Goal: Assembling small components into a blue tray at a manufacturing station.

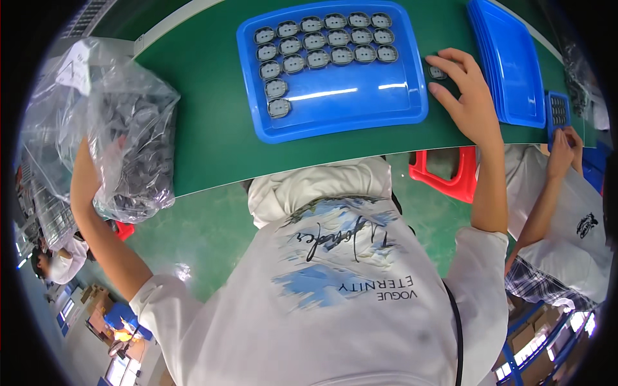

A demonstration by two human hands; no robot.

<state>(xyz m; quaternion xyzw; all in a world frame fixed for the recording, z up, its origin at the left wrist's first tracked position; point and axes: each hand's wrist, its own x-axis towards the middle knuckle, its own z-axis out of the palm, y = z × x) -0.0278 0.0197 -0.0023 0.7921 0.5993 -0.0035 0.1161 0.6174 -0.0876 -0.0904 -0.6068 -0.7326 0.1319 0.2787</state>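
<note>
My left hand (116,145) reaches into a clear plastic bag (145,106) full of dark grey pieces, and the film hides its fingers. On the green table, just right of the blue tray (335,132), lies a small grey plastic part (437,72). Around that part my right hand (460,90) is spread, thumb and forefinger apart on either side of it. Whether a fingertip touches it I cannot tell. Inside the tray, similar grey parts (315,41) stand in three full rows along the far side, with a few more down the left side.
A stack of blue trays (508,71) stands right of my right hand. Farther right, a co-worker's hands (563,145) are at a small blue tray (557,110) of parts. A red stool (450,180) sits below the table's front edge.
</note>
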